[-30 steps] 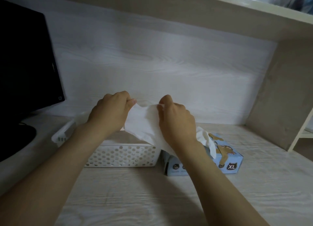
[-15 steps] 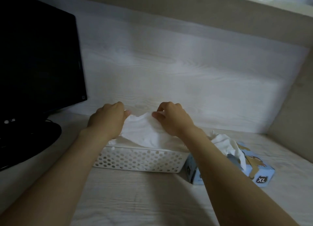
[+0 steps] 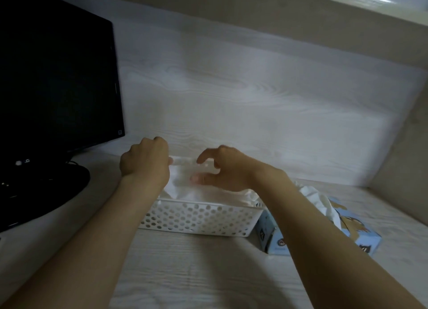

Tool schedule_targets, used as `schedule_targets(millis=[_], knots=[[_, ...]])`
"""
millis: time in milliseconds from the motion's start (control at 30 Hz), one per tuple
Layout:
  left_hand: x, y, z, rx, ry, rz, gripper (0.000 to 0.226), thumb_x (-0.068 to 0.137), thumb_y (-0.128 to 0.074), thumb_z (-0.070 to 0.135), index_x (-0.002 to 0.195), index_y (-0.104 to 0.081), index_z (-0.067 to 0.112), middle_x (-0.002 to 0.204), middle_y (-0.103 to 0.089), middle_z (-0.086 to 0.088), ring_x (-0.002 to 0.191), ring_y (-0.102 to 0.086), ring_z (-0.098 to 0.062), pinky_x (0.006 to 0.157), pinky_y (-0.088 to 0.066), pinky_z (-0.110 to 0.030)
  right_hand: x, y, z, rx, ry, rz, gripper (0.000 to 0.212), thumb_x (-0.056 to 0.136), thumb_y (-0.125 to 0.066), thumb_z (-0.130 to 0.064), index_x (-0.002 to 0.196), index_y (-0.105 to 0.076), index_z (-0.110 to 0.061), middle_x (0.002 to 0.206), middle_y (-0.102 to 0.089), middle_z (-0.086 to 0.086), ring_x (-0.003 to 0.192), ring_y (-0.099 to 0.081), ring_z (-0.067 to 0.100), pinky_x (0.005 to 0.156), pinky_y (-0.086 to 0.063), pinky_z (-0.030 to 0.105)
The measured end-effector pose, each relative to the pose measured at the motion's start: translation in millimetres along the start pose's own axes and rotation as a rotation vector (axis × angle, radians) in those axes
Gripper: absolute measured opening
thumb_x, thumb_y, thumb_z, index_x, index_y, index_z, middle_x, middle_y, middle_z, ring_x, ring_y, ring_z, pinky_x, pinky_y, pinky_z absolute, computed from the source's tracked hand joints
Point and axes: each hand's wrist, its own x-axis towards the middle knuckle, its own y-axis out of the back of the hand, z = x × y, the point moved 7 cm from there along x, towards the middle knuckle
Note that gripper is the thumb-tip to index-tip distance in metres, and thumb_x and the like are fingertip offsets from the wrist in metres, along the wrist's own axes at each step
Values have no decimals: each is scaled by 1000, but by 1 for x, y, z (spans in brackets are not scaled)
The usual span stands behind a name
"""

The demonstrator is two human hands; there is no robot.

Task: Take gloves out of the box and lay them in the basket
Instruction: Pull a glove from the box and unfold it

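A white perforated basket [image 3: 196, 220] stands on the desk in front of me. A white glove [image 3: 185, 190] lies spread inside it. My left hand [image 3: 144, 163] hovers over the basket's left end, fingers curled at the glove's left edge, which rises up to them. Over the basket's middle, my right hand [image 3: 222, 169] has its fingers and thumb spread apart and holds nothing. The light-blue glove box [image 3: 352, 237] lies just right of the basket, partly behind my right forearm. Another white glove [image 3: 317, 199] sticks out of its top.
A black monitor [image 3: 55, 77] on a round black base [image 3: 44, 192] stands at the left, close to the basket. A pale wood-grain back wall runs behind, a side panel [image 3: 403, 160] closes the right, and a shelf hangs overhead.
Both hands came down and laid the glove into the basket. My right hand has let go and spread its fingers. The camera turned left, bringing more of the monitor into view.
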Motion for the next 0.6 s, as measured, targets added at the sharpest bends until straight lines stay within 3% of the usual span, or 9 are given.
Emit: schedule_targets(millis=[67, 133, 233, 333, 433, 533, 600], knots=[[-3, 8, 6, 68, -53, 75, 16, 99, -66, 13, 111, -56, 12, 119, -58, -15, 113, -57, -37, 70, -39, -39, -5, -14, 3, -49, -80, -185, 92, 78, -61, -88, 155, -38, -44, 148, -46, 1, 135, -51, 27, 111, -46, 53], [-3, 5, 14, -6, -136, 98, 26, 92, -63, -3, 110, -59, 16, 120, -55, -12, 117, -52, -37, 74, -44, -40, -8, -24, 4, -107, -114, -272, 99, 78, -57, -91, 161, -25, -47, 159, -40, 1, 140, -49, 30, 114, -43, 57], [-7, -14, 20, -235, -187, -77, 23, 89, -76, 12, 97, -64, 29, 115, -61, -4, 106, -61, -27, 86, -54, -40, -11, -36, 1, -100, -81, -319, 92, 91, -55, -79, 165, -17, -41, 162, -42, 2, 142, -48, 29, 116, -41, 47], [-15, -31, 21, -246, -183, -253, 27, 80, -87, 34, 97, -66, 35, 115, -62, 5, 104, -62, -18, 89, -55, -36, -12, -45, 4, -23, -52, -315, 80, 101, -65, -49, 166, -21, -34, 159, -46, 5, 139, -50, 27, 108, -39, 38], [-15, -34, 17, -174, -173, -309, 24, 79, -87, 33, 95, -72, 24, 116, -70, -1, 103, -68, -23, 91, -59, -40, -11, -51, 8, 19, -55, -304, 74, 102, -66, -34, 165, -26, -31, 155, -49, 10, 136, -51, 29, 103, -39, 34], [-17, -29, 19, -140, -164, -281, 17, 85, -82, 31, 98, -73, 25, 113, -68, -1, 99, -67, -23, 88, -59, -39, -10, -53, 8, 26, -47, -275, 72, 102, -66, -41, 163, -31, -31, 155, -51, 9, 137, -52, 29, 104, -39, 34], [-18, -14, 24, -115, -167, -130, 4, 94, -70, 27, 98, -72, 28, 108, -66, 0, 91, -64, -24, 80, -57, -37, -11, -48, 8, 67, -54, -207, 74, 96, -65, -60, 160, -38, -34, 148, -58, 5, 133, -56, 26, 109, -43, 38]])
